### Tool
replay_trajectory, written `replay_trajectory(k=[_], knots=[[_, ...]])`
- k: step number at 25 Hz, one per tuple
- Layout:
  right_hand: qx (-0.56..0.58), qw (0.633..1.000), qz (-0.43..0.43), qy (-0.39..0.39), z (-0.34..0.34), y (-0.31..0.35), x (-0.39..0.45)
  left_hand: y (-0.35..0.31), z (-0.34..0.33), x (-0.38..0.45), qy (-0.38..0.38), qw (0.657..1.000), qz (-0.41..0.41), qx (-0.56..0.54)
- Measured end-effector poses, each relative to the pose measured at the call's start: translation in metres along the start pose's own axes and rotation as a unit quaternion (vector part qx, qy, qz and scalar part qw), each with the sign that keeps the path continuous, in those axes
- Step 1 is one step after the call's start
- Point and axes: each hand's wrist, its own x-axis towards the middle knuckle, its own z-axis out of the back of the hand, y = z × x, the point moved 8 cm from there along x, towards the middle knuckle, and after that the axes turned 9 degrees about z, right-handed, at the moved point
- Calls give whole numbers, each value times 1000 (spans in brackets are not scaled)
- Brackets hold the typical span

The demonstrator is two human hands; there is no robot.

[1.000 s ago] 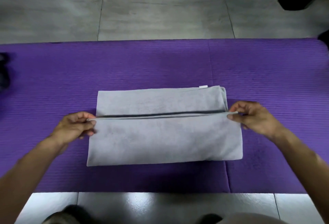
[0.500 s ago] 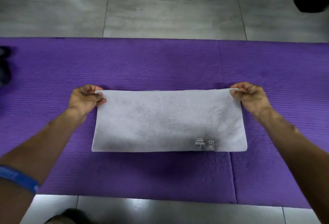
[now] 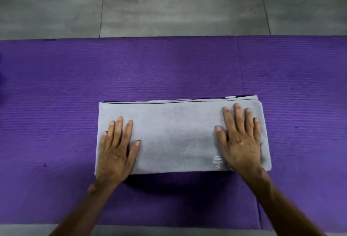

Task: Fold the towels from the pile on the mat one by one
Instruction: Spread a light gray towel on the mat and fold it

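A grey terry towel [image 3: 178, 136], folded into a long flat rectangle, lies on the ribbed purple foam mat [image 3: 169, 70], layered edges along its far side.

I observe an indoor room of undetermined type: grey tiled floor [image 3: 178, 4] with visible grout lines, and a purple ribbed exercise mat [image 3: 169, 70] laid flat upon it. I see no furniture to classify it further.

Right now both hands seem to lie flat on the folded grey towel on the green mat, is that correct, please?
Not quite: the mat is purple, not green, as the head view shows. The rest holds: the left hand and right hand lie flat, fingers straight, on the folded grey towel.
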Motion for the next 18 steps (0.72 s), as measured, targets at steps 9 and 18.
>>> replay_trajectory(k=[9,18], knots=[[-32,999,-26,30,2,-16,14,-11,4,56,-13,995,86,56],[-26,998,-28,50,-4,-17,17,-6,12,2,-32,992,113,38]])
